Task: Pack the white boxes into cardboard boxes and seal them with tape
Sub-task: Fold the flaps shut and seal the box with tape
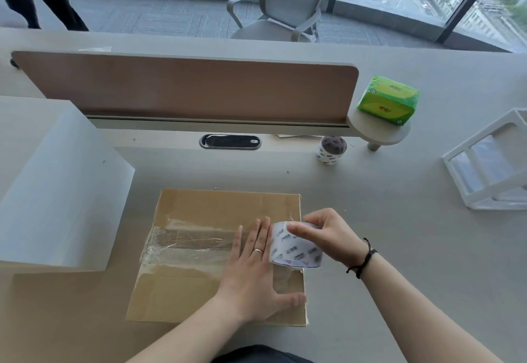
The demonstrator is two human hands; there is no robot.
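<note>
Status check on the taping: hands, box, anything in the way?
Left hand flat on cardboard box, pressing the seam. Right hand grips tape roll at the box's right edge. Clear tape across the seam. Nothing blocking.

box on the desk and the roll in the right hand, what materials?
Box: looks like brown corrugated cardboard, matte, frayed at its right edge. Roll in the right hand: likely clear glossy plastic tape; the strip already laid glints and the board shows through.

Tape roll [296,245] on cardboard box [199,208], white box [57,180] left.
</note>
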